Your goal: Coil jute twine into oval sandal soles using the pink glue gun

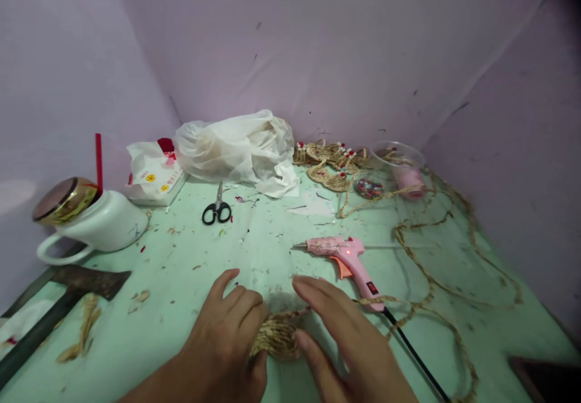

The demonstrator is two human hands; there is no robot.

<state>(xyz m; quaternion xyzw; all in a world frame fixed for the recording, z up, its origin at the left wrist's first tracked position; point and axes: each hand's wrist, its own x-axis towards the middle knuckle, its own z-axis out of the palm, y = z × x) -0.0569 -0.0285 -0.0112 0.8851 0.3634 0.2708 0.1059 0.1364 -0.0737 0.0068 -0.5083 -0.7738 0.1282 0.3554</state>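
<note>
At the near middle of the table, a coiled piece of braided straw rope (pixel 278 335) sits between my two hands. My left hand (pixel 231 324) is closed on its left side, the index finger sticking out forward. Curved round the right side is my right hand (pixel 347 336), thumb at the coil's edge and fingers over the rope. The loose rope (pixel 420 306) emerges behind those fingers and loops off to the right. Just beyond lies a pink glue gun (pixel 347 252), its small light glowing orange and its black cable running toward me.
Black-handled scissors (pixel 217 210) lie beyond my left hand. At left are a hatchet (pixel 86 282) and a white mug (pixel 113 221) lying tilted. A white plastic bag (pixel 236 143), finished straw pieces (pixel 329 176), beads (pixel 368 189) and a pink spool (pixel 411 182) line the back.
</note>
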